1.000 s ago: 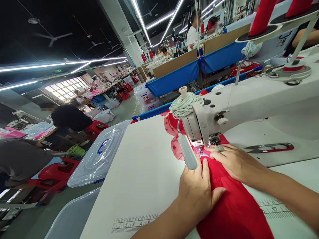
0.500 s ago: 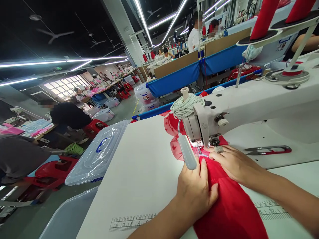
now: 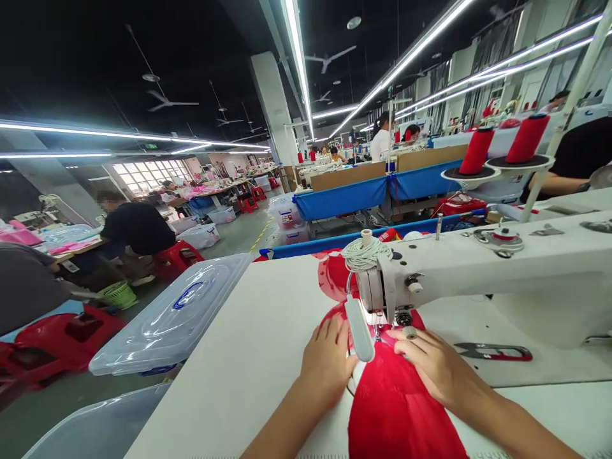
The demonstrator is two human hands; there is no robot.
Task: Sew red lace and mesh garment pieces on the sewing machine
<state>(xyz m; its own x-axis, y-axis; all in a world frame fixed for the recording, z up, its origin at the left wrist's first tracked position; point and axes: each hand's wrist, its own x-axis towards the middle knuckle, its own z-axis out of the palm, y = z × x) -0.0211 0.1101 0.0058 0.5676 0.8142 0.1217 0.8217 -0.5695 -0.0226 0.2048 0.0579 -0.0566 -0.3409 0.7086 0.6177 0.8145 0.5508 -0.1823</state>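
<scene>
Btwn L fingers (image 3: 329, 330) & R fingers (image 3: 417, 349): red cloth (image 3: 396, 405); L spread, R grip unclear

Nothing reads clearly: the green sign (image 3: 152, 146) and box label (image 3: 287, 217) are too small.

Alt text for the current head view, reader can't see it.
The right hand touches red fabric at a white sewing machine; the left hand lies palm down at the fabric's left side. Snips lie farther right.

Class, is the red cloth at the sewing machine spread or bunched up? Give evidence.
Spread: the red cloth lies broad on the table with shallow creases; whether it is doubled, I cannot tell.
</scene>
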